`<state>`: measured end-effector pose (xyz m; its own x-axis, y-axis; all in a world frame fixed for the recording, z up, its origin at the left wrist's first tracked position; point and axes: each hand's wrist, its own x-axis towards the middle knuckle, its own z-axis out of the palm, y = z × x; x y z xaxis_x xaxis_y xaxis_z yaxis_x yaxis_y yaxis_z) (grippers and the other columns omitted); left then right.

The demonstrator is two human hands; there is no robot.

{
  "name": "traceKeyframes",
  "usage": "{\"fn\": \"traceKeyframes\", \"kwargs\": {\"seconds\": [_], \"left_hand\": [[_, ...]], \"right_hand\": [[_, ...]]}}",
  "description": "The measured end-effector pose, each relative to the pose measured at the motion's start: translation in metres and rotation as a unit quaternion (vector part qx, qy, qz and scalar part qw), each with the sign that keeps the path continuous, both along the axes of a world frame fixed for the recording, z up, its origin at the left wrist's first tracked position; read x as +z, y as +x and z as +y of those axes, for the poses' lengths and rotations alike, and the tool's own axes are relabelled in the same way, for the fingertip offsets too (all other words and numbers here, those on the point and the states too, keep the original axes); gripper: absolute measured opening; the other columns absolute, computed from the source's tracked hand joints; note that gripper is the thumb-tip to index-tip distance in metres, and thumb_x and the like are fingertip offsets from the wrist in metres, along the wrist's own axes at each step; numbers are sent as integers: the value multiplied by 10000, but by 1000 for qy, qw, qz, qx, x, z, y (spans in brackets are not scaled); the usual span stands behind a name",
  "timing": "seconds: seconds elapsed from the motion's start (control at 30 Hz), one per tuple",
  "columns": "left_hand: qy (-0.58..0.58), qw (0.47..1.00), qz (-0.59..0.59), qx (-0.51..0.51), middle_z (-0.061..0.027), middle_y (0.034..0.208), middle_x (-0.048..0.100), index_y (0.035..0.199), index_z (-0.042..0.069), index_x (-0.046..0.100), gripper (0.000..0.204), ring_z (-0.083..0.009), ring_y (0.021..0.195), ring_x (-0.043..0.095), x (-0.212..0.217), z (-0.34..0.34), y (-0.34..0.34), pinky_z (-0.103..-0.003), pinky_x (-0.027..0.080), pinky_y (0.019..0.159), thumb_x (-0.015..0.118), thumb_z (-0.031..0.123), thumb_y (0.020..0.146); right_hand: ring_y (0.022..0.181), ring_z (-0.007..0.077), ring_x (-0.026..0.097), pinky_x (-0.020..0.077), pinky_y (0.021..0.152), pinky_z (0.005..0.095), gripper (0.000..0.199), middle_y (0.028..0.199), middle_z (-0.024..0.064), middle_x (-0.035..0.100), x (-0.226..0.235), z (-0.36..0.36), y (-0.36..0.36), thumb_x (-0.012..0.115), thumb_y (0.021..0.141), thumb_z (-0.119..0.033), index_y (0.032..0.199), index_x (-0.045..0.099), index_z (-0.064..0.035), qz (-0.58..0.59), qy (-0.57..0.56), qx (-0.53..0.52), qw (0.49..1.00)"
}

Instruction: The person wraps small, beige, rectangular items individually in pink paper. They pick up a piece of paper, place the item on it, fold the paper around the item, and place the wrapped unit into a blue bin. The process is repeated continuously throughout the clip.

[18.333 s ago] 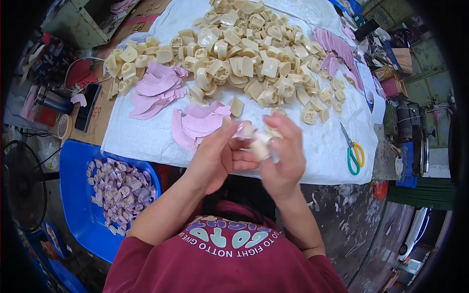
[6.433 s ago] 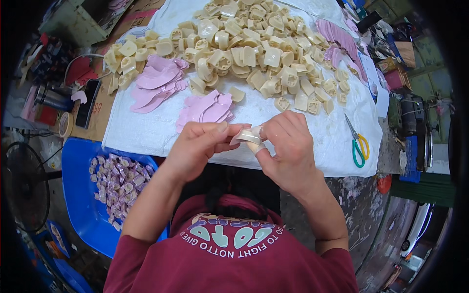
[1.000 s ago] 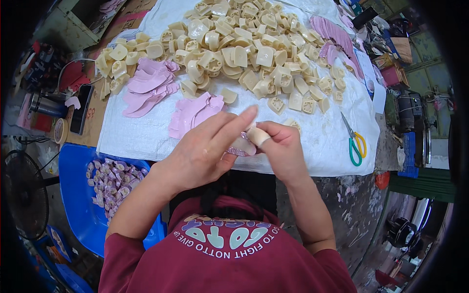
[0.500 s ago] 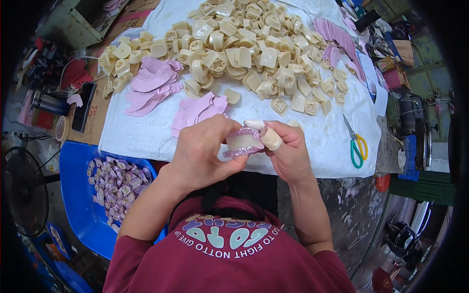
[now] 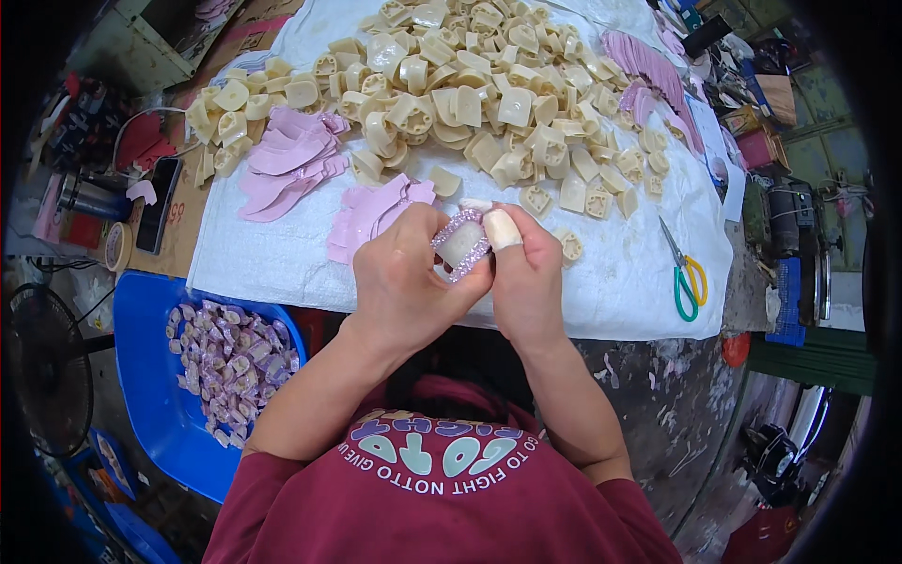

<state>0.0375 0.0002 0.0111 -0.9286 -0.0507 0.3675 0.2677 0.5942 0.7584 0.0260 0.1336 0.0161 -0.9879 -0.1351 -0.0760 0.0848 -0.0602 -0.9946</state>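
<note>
Above the table's near edge, both my hands hold one shoe heel, its pale face ringed by a glittery pink covering. My left hand grips it from the left with bent fingers. My right hand closes on its right side, the thumb and a fingertip wrapped in pale tape pressed against the covering's edge. Just beyond the hands lie pink cut cover pieces, with another stack of pink pieces farther left. A large heap of bare cream heels spreads over the white cloth.
Scissors with green and yellow handles lie on the right. A blue tub at lower left holds many covered heels. Fanned pink strips lie far right. At left are a phone, a tape roll and a fan.
The heel has turned in my hands, so its pale face tilts more upright. My right hand has shifted left and closer to my left hand, uncovering a cream heel behind it.
</note>
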Motion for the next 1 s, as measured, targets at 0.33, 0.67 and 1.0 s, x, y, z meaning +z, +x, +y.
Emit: {"fn": "traceKeyframes", "kwargs": {"seconds": [0.33, 0.67, 1.0], "left_hand": [[-10, 1000, 23, -14, -114, 730, 591, 879, 14, 557, 393, -282, 634, 610, -12, -9, 0, -354, 489, 548, 790, 198, 622], [185, 975, -27, -121, -129, 1029, 584, 1201, -22, 537, 389, -218, 931, 585, -8, -20, 10, -315, 474, 800, 613, 93, 838], [457, 830, -147, -282, -68, 1046, 552, 1275, -27, 478, 382, -146, 959, 529, -15, -22, 23, -297, 429, 865, 504, 176, 953]], "right_hand": [[859, 104, 591, 479, 744, 242, 216, 961, 81, 632, -7, -1, -1, 474, 924, -14, 1125, 537, 31, 83, 88, 49, 991], [1050, 180, 568, 456, 901, 311, 263, 1109, 108, 616, 2, 10, -4, 576, 865, -7, 1125, 550, 24, 147, 75, 115, 980], [1169, 208, 515, 440, 943, 314, 357, 1261, 137, 547, -4, 14, -1, 646, 825, -26, 1179, 598, -15, 138, -101, 137, 976]]}}
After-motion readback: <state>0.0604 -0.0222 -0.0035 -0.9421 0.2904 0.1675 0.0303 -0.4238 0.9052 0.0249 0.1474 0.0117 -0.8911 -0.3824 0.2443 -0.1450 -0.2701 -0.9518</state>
